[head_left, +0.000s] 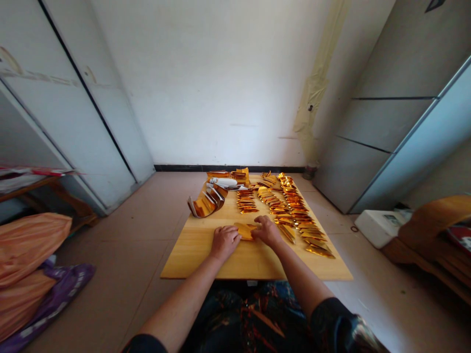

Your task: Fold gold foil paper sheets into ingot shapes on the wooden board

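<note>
"That pale wooden board (191, 255), what's happening on it?"

"Both hands are palm-down, fingers together. A folded gold foil piece (245, 231) sits between the left hand (225, 242) and right hand (267, 231) (any pinch is hidden from here)."

"And beyond?"

"Rows of foil strips (294, 211) to the right, a curved foil stack (208, 202) ahead."

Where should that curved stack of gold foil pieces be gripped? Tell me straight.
Pinch the middle of the curved stack of gold foil pieces from the near side. The pieces fan out in an arc and lean on one another on the wooden board, so its ends would likely spill.
</note>
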Demonstrator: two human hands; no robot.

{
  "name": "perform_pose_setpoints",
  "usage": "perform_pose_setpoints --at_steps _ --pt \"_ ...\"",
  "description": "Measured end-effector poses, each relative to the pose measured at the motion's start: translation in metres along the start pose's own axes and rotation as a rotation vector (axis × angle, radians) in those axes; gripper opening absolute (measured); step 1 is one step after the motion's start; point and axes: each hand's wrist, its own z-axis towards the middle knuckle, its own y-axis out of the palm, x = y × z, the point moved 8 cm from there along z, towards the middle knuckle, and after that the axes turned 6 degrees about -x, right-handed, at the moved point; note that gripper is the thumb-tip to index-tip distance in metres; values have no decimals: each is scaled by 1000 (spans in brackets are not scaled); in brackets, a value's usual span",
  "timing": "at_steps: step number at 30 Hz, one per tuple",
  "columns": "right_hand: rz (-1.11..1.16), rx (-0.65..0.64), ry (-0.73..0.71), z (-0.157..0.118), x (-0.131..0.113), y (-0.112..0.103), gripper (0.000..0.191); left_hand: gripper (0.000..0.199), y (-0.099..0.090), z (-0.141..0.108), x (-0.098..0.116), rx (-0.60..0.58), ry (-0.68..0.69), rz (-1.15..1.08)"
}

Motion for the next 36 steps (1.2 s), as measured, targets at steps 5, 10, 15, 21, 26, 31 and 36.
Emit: perform_pose_setpoints --at_steps 5,10,15,21,26,31,36 --pt "-15 -19 -70 -2 -3 7 35 5 4 2 0 7 -59 14" --pt "27 34 -156 -7 -4 7 20 2 4 1 0 34 -54 39" --pt "9 73 -214 -8 -6 9 13 7 0 -1 0 71 -66 74" --pt "-7 54 -134 -10 -19 5 11 23 -9 -5 -4 109 -212 190" --pt "55 -92 11 -15 -21 11 24 28 -10 -8 -7 112 -285 216" --pt "-78 -124 -63 -19 -26 18 23 45 -9 -7 -9 132 -293 221" --pt "-155 -63 -97 -23 -24 23 26 56 -8 -7 -13 126 -285 188"
